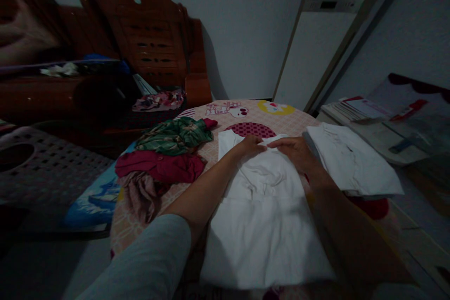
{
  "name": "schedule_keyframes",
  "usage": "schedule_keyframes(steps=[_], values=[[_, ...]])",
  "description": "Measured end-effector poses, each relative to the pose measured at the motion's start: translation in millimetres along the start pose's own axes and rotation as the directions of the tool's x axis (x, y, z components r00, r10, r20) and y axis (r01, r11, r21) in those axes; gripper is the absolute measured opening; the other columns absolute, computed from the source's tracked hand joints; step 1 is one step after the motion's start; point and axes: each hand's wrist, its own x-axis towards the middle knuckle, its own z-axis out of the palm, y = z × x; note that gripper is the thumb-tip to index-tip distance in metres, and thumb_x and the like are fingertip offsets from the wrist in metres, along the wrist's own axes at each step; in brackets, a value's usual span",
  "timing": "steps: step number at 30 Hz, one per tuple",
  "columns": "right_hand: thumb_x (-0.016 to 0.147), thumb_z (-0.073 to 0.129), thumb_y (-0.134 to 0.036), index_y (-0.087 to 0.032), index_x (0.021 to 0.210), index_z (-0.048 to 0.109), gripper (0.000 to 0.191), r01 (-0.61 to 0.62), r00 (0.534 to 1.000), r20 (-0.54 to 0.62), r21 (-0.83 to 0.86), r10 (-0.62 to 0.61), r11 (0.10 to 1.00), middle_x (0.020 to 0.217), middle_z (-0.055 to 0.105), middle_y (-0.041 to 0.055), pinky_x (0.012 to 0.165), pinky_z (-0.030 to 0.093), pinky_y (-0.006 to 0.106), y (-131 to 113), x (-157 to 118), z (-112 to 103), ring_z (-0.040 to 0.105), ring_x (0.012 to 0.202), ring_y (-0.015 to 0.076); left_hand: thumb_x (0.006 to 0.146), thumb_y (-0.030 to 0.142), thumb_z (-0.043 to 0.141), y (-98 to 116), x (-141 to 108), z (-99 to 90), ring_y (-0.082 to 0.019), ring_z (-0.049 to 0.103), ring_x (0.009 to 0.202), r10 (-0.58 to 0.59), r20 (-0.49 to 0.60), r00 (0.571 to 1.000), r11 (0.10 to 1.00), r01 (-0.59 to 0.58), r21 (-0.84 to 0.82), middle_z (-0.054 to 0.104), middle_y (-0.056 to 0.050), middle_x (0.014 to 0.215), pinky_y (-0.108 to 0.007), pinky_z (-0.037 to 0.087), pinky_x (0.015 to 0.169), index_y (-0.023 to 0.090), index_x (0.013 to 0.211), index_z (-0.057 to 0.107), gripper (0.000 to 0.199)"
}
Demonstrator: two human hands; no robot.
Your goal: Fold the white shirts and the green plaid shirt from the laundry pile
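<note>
A white garment [263, 229] lies lengthwise on the round table in front of me, its lower part spread flat and its upper part wrinkled. At its far end, my left hand [249, 146] has its fingers closed on the fabric. Close beside it on the right, my right hand [294, 151] pinches the same edge between thumb and fingers. The two hands' fingertips almost meet. Right of the garment rests a folded white pile of clothes [351, 159]. To the left lie a crumpled green patterned cloth [177, 135] and a dark red garment [160, 166].
A patterned tablecloth [281, 122] covers the table. Behind it on the left stands a carved wooden bench [147, 42] with cloths on it. A perforated plastic basket [52, 168] is at the left. Papers lie on a side table [378, 143] at the right.
</note>
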Motion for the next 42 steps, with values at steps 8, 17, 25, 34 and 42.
schedule_keyframes(steps=[8, 17, 25, 34, 42], values=[[0.072, 0.058, -0.029, -0.016, 0.089, 0.078, 0.029, -0.368, 0.815, -0.527, -0.151, 0.24, 0.918, 0.081, 0.076, 0.0071, 0.077, 0.055, 0.036, 83.7, 1.1, -40.4, 0.07, 0.077, 0.0224, 0.065, 0.022, 0.066, -1.6, 6.3, -10.0, -0.008, 0.033, 0.051, 0.05, -0.036, 0.998, 0.984, -0.044, 0.172, 0.038, 0.006, 0.048, -0.025, 0.021, 0.053, 0.016, 0.049, 0.046, 0.027], [0.074, 0.048, -0.011, -0.013, 0.102, 0.076, 0.04, -0.429, 0.883, -0.392, -0.454, 0.257, 0.781, 0.094, 0.076, 0.0113, 0.081, 0.051, 0.028, 81.9, 46.9, -23.7, 0.069, 0.083, 0.0196, 0.071, 0.032, 0.063, -8.2, 1.4, -9.7, -0.009, 0.033, 0.053, 0.082, 0.009, 0.997, 0.986, -0.083, 0.145, 0.038, 0.006, 0.051, -0.025, 0.021, 0.053, 0.018, 0.052, 0.043, 0.031], [0.076, 0.05, -0.016, -0.014, 0.078, 0.074, 0.025, -0.263, 0.959, -0.253, -0.605, 0.132, 0.752, 0.076, 0.074, 0.0067, 0.072, 0.048, 0.026, 81.7, 74.1, -44.8, 0.065, 0.075, 0.0189, 0.068, 0.044, 0.067, -17.8, 5.5, -12.2, -0.008, 0.033, 0.053, 0.097, 0.092, 0.991, 0.995, -0.097, -0.005, 0.036, 0.006, 0.052, -0.024, 0.021, 0.053, 0.018, 0.054, 0.041, 0.038], [0.079, 0.049, -0.01, -0.012, 0.083, 0.076, 0.028, -0.476, 0.879, -0.363, -0.618, 0.311, 0.625, 0.083, 0.075, 0.0136, 0.08, 0.05, 0.029, 85.5, 74.5, -43.6, 0.069, 0.085, 0.0226, 0.069, 0.041, 0.066, -15.3, 4.0, -11.3, -0.008, 0.031, 0.051, 0.1, 0.074, 0.992, 0.995, -0.101, 0.011, 0.037, 0.006, 0.05, -0.024, 0.02, 0.052, 0.018, 0.053, 0.041, 0.038], [0.073, 0.071, -0.027, -0.017, 0.078, 0.074, 0.011, -0.488, 0.873, -0.351, -0.651, 0.339, 0.582, 0.084, 0.075, 0.0089, 0.069, 0.047, 0.026, 80.5, 72.1, -31.7, 0.067, 0.079, 0.02, 0.072, 0.034, 0.062, -10.2, 3.6, -11.8, -0.008, 0.031, 0.052, 0.099, 0.057, 0.993, 0.991, -0.104, 0.088, 0.035, 0.006, 0.049, -0.024, 0.021, 0.053, 0.018, 0.05, 0.041, 0.035]])
